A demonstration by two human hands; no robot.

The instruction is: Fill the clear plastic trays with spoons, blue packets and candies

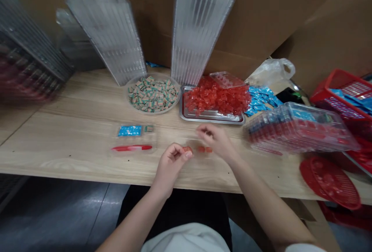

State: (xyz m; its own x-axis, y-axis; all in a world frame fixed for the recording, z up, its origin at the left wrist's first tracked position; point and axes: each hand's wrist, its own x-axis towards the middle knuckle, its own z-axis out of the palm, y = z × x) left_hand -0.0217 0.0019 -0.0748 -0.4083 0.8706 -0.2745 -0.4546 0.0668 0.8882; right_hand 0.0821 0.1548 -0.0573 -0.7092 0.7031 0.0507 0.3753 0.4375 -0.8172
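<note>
My left hand (171, 168) pinches a small red jelly candy (187, 149) at its fingertips, above the wooden table (66, 155). Two similar red candies (204, 149) lie side by side on the table, just right of it. My right hand (214, 140) hovers above and beyond them, its fingers curled together, with nothing visible in them. Behind it stands a steel tray (210, 117) heaped with red candies. A clear plastic compartment tray (134, 138) lies left of my hands, holding blue candies and a red strip.
A round bowl (153, 94) of striped candies and upright clear plastic trays (197, 27) stand along the cardboard at the back. Blue packets (260, 100) and a stack of filled clear trays (299, 128) lie right. Red baskets (329, 182) crowd the right edge.
</note>
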